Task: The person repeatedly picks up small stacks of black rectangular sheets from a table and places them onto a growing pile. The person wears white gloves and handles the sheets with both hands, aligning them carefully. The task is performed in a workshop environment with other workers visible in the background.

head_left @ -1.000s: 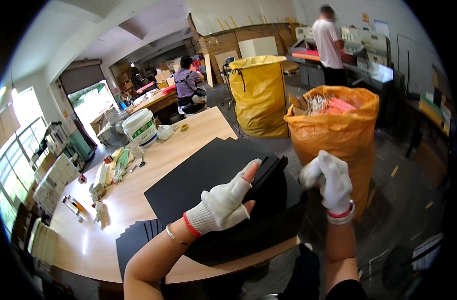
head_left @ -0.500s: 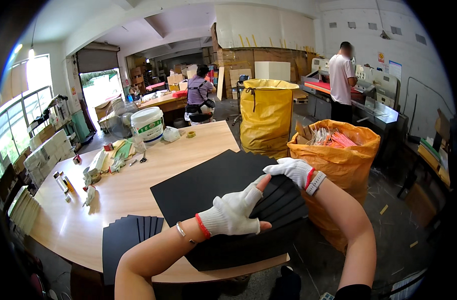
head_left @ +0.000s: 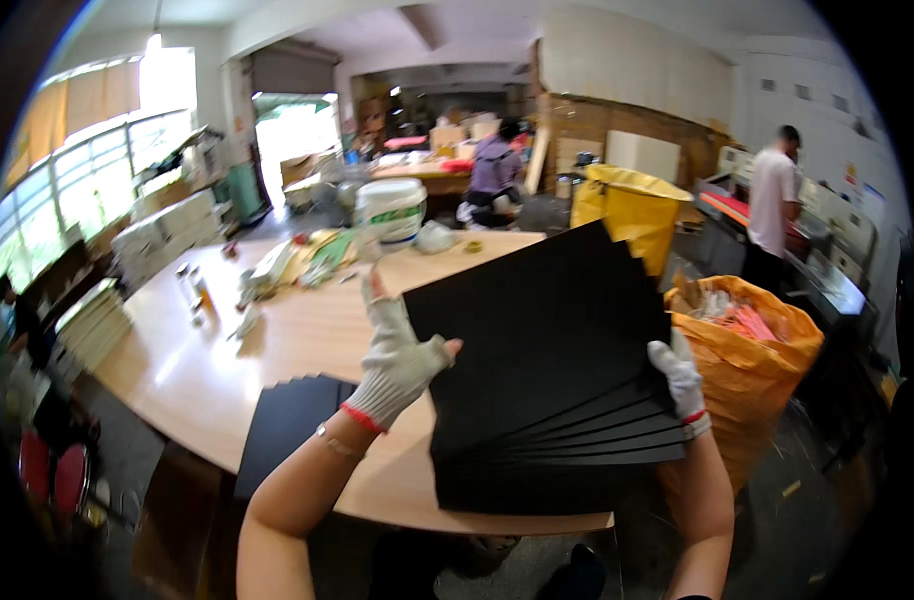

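A thick stack of black boards (head_left: 537, 350) fills the near right of the table, its upper boards fanned out and tilted. My left hand (head_left: 395, 355), in a white glove with bare fingertips, is at the stack's left edge. Its thumb and forefinger are spread wide, the thumb reaching over the boards. At the right edge my gloved right hand (head_left: 677, 378) grips the boards, its fingers bent against their side. Part of that grip is hidden. A smaller black pile (head_left: 287, 425) lies fanned left of my left forearm.
A white bucket (head_left: 390, 212), a tape roll (head_left: 473, 247) and cloth gloves (head_left: 327, 250) sit farther back on the wooden table (head_left: 207, 370). Orange (head_left: 767, 370) and yellow (head_left: 632, 210) sacks stand to the right. Other people work at the back and far left.
My left hand has moved off the boards' top to their left edge, and my right hand down to the right edge. The upper boards have shifted and tilted. The view has turned left.
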`<state>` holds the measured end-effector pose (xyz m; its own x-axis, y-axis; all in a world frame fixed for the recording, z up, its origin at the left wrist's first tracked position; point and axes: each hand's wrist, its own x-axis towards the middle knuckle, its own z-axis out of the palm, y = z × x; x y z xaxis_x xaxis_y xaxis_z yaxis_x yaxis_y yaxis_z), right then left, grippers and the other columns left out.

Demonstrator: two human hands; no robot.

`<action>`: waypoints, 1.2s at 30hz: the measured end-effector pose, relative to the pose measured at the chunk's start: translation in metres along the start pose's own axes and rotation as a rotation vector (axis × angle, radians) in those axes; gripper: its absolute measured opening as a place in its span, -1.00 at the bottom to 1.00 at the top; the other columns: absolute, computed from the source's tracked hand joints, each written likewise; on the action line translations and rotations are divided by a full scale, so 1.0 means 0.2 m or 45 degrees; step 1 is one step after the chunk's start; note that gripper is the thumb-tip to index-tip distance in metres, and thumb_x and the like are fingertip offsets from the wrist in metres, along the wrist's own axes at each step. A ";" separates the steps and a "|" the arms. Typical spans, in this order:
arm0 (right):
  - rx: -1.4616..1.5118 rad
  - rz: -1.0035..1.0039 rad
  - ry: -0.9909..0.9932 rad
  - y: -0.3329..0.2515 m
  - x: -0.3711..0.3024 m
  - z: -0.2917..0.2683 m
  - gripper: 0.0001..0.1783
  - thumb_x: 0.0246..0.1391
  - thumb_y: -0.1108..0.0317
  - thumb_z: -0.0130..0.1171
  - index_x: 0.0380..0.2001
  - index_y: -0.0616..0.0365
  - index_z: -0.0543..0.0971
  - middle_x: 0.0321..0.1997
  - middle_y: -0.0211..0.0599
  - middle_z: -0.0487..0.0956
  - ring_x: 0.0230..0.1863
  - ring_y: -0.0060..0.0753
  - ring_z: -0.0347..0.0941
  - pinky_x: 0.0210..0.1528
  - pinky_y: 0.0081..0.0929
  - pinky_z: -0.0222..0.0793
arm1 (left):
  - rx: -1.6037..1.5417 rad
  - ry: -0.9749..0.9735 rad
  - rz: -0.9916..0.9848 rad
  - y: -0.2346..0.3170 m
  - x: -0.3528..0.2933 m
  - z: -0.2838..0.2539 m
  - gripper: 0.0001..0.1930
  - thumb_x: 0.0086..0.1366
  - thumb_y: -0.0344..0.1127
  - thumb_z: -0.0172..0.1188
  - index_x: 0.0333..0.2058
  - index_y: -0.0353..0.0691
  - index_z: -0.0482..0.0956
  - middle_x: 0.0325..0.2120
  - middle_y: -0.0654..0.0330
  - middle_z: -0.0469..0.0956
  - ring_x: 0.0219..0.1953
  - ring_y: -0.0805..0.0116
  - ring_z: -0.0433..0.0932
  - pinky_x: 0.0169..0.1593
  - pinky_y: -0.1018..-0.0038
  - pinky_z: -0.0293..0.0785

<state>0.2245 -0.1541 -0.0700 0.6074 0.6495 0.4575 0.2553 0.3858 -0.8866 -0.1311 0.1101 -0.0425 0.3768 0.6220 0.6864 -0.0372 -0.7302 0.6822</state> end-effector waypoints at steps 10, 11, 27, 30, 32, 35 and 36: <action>0.120 0.075 -0.271 -0.12 0.01 0.10 -0.60 0.49 0.28 0.10 0.22 0.32 0.52 0.06 -0.39 0.60 0.03 -0.62 0.52 0.13 -0.60 0.46 | -1.238 -0.411 -1.148 0.21 -0.20 -0.10 -0.71 0.27 -0.53 0.37 -0.05 -0.27 0.56 -0.21 0.15 0.65 -0.21 0.29 0.70 -0.03 0.33 0.71; 0.071 0.113 -0.271 -0.13 0.03 0.11 -0.59 0.48 0.21 0.11 0.19 0.31 0.53 0.01 -0.38 0.62 -0.05 -0.62 0.53 0.04 -0.60 0.47 | -1.346 -0.389 -1.151 0.20 -0.24 -0.13 -0.69 0.28 -0.56 0.34 -0.01 -0.29 0.56 -0.17 0.12 0.66 -0.12 0.26 0.70 0.06 0.33 0.69; -0.334 0.399 -0.140 -0.24 0.02 0.26 -0.60 0.44 0.02 0.05 -0.02 0.16 0.58 -0.36 -0.36 0.64 -0.57 -0.73 0.45 -0.55 -0.77 0.33 | -1.275 0.916 -0.813 -0.13 -1.18 -1.10 -0.70 0.34 -0.51 0.18 0.04 -0.35 0.58 0.01 0.01 0.64 0.09 0.05 0.65 0.25 0.11 0.59; -0.347 0.395 -0.105 -0.24 0.02 0.26 -0.62 0.44 0.04 0.06 -0.04 0.15 0.59 -0.38 -0.38 0.64 -0.58 -0.76 0.44 -0.56 -0.79 0.31 | -1.220 1.024 -0.810 -0.44 -1.28 -1.10 -0.67 0.32 -0.52 0.20 0.06 -0.29 0.56 0.02 0.07 0.61 0.10 0.07 0.62 0.26 0.08 0.57; -0.351 0.408 -0.100 -0.26 0.03 0.29 -0.63 0.43 0.05 0.07 -0.05 0.14 0.59 -0.39 -0.39 0.64 -0.59 -0.76 0.43 -0.57 -0.79 0.31 | -1.227 1.089 -0.881 -0.70 -1.36 -1.14 -0.67 0.31 -0.52 0.21 0.05 -0.24 0.54 0.01 0.09 0.59 0.08 0.10 0.62 0.22 0.07 0.59; -0.386 0.428 -0.064 -0.31 0.04 0.32 -0.65 0.41 0.05 0.10 -0.07 0.13 0.60 -0.41 -0.40 0.63 -0.60 -0.77 0.42 -0.59 -0.80 0.30 | -1.092 1.193 -1.118 -0.91 -1.42 -1.11 -0.76 0.28 -0.53 0.26 -0.07 -0.25 0.57 -0.04 0.08 0.60 0.02 0.12 0.63 0.08 0.03 0.66; -0.415 0.440 -0.043 -0.32 0.03 0.32 -0.65 0.41 0.06 0.11 -0.08 0.13 0.60 -0.42 -0.41 0.63 -0.60 -0.77 0.42 -0.59 -0.80 0.30 | -1.101 1.163 -1.141 -0.88 -1.42 -1.09 -0.76 0.28 -0.53 0.27 -0.08 -0.26 0.57 -0.05 0.08 0.60 0.01 0.12 0.63 0.06 0.02 0.67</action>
<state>0.1629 -0.1331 -0.0062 0.6749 0.7265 0.1291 0.2687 -0.0790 -0.9600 -0.4339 0.1249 -0.3026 -0.0962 0.9428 -0.3191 -0.7438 0.1450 0.6525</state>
